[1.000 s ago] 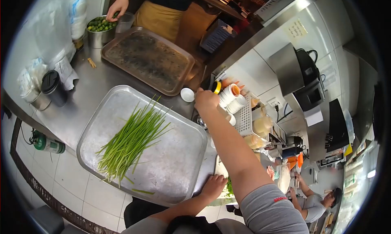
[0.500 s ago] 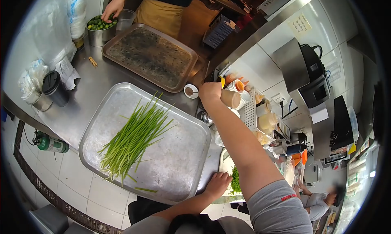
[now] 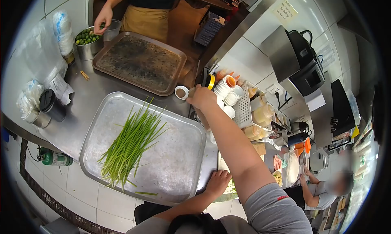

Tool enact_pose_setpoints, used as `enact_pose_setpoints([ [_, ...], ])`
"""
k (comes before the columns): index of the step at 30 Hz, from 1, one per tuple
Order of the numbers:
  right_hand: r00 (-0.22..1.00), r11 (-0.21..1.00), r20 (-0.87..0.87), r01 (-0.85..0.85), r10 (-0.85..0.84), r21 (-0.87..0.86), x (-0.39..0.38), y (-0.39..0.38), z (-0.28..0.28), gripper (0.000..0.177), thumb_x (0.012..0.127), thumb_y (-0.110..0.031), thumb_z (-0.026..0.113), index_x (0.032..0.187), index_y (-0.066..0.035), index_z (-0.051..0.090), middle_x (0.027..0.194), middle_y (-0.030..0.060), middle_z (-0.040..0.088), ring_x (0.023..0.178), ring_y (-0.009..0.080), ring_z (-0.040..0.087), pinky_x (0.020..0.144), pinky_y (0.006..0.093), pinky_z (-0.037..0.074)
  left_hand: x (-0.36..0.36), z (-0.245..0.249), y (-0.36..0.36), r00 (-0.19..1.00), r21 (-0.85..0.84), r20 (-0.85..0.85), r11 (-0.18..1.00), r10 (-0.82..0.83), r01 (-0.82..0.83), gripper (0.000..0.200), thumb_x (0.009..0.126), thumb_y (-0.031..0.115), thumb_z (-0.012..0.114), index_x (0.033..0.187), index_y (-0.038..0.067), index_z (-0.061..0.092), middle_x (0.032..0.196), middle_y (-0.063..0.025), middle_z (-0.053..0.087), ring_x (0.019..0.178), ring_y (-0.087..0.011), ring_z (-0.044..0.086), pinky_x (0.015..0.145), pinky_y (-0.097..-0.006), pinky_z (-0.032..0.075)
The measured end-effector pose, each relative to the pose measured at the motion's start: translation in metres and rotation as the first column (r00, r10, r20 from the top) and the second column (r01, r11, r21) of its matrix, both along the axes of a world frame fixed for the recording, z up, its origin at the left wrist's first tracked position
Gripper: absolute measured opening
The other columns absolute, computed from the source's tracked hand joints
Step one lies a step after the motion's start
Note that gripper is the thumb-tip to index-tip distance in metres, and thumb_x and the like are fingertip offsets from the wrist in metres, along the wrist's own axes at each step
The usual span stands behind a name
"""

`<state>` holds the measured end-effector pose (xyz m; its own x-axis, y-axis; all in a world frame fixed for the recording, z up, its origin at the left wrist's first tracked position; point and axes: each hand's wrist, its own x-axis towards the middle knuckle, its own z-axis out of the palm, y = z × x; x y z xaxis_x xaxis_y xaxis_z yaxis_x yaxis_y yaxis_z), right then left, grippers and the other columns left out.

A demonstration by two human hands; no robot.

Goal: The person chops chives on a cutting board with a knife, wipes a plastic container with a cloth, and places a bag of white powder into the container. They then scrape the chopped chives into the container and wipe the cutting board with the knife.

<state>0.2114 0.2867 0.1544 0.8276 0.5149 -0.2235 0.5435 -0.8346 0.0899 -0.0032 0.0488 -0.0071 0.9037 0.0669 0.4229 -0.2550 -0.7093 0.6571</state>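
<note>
My right hand (image 3: 202,97) reaches across the counter, fingers closed round a beige-brown container (image 3: 204,119) mostly hidden under the hand and wrist. Just left of its fingertips stands a small white cup (image 3: 181,92) with brown contents. My left hand (image 3: 218,183) lies near the metal tray's right edge, at the side of a white board (image 3: 222,164); its fingers are stretched out and appear to hold nothing. Chopped greens (image 3: 232,188) show beside it, partly covered by my right arm. Long green chives (image 3: 130,142) lie in a bundle on the metal tray (image 3: 179,169).
Behind the metal tray is a dark, stained tray (image 3: 140,61). A person's hand (image 3: 103,20) is above a pot of small green limes (image 3: 88,46). Stacked white cups (image 3: 225,87) and a white basket (image 3: 245,107) stand right; a black lidded cup (image 3: 53,105) stands left.
My right hand and the container have shifted left, close to the small cup. The other person's hand has risen from the limes. My left hand stays by the board. The view has shifted slightly.
</note>
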Motion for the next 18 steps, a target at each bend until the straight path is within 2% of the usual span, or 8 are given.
enact_pose_setpoints([
  [4,0.997,0.972,0.013,-0.074,0.079,-0.222,-0.005,0.012,-0.009,0.07,0.078,-0.049,0.073,0.129,-0.004,0.058,0.114,0.0136,0.071,0.106,0.0296,0.069,0.084,0.04,0.057,0.001,-0.005,-0.003,0.999,-0.005,0.015,0.999,0.04,-0.04,0.015,0.089,0.018,0.057,0.1,0.011,0.062,0.103,-0.004,0.055,0.101,-0.0214,0.053,0.084,-0.0391,0.044],
  [8,0.999,0.958,-0.009,-0.052,0.051,-0.281,0.0,0.018,-0.016,0.066,0.078,-0.048,0.073,0.127,-0.005,0.061,0.114,0.0114,0.071,0.106,0.029,0.069,0.085,0.0392,0.056,0.002,-0.006,-0.002,1.0,-0.021,0.005,1.0,0.015,-0.015,0.016,0.089,0.019,0.056,0.098,0.009,0.064,0.104,-0.004,0.056,0.101,-0.0211,0.053,0.083,-0.0385,0.044],
  [10,0.997,0.987,-0.036,-0.073,0.069,-0.146,-0.003,0.01,-0.008,0.073,0.079,-0.051,0.071,0.132,-0.003,0.057,0.115,0.0161,0.07,0.107,0.0317,0.068,0.089,0.0397,0.055,0.002,-0.005,-0.003,1.0,-0.006,-0.019,1.0,0.001,-0.001,0.016,0.089,0.019,0.055,0.098,0.009,0.065,0.104,-0.0041,0.056,0.101,-0.021,0.053,0.083,-0.0382,0.044],
  [11,0.998,0.987,-0.036,-0.065,0.06,-0.146,-0.003,0.008,-0.009,0.073,0.079,-0.051,0.071,0.132,-0.003,0.057,0.115,0.0161,0.07,0.107,0.0317,0.068,0.089,0.0397,0.055,0.002,-0.005,-0.003,1.0,-0.011,-0.025,1.0,0.009,-0.009,0.017,0.089,0.019,0.055,0.098,0.009,0.065,0.105,-0.0043,0.056,0.101,-0.0212,0.053,0.084,-0.0385,0.044],
  [13,0.995,0.987,-0.08,0.075,-0.064,0.143,0.003,0.001,-0.012,0.072,0.082,-0.051,0.068,0.131,-0.001,0.055,0.12,0.0184,0.068,0.11,0.0316,0.067,0.092,0.0408,0.054,0.001,-0.003,-0.004,1.0,-0.013,-0.023,1.0,-0.011,0.01,0.018,0.089,0.019,0.055,0.099,0.008,0.065,0.105,-0.0045,0.056,0.102,-0.0214,0.053,0.084,-0.0387,0.044],
  [14,0.992,0.959,-0.118,0.085,-0.054,0.272,0.003,-0.006,-0.007,0.081,0.081,-0.057,0.066,0.132,0.003,0.049,0.117,0.0247,0.067,0.109,0.0363,0.066,0.093,0.0428,0.053,0.001,-0.003,-0.003,1.0,-0.014,-0.008,1.0,0.004,-0.004,0.018,0.089,0.019,0.055,0.099,0.008,0.065,0.105,-0.0046,0.057,0.103,-0.0216,0.053,0.084,-0.039,0.044],
  [16,0.987,0.827,-0.149,0.127,-0.054,0.547,0.002,-0.02,0.004,0.082,0.082,-0.059,0.065,0.128,0.006,0.047,0.111,0.0294,0.067,0.107,0.0401,0.066,0.091,0.0446,0.052,0.002,-0.002,-0.003,1.0,-0.015,-0.012,1.0,-0.001,0.001,0.017,0.089,0.017,0.056,0.1,0.009,0.065,0.104,-0.0048,0.057,0.104,-0.0227,0.055,0.085,-0.04,0.044],
  [18,0.99,0.608,-0.142,0.125,-0.02,0.784,0.005,-0.034,0.025,0.08,0.084,-0.057,0.067,0.126,0.008,0.044,0.108,0.0318,0.066,0.104,0.0431,0.066,0.09,0.0439,0.051,0.004,0.004,-0.001,0.999,0.003,-0.03,1.0,-0.018,0.018,0.017,0.088,0.016,0.057,0.102,0.01,0.064,0.103,-0.0048,0.058,0.104,-0.0229,0.055,0.085,-0.0398,0.044],
])
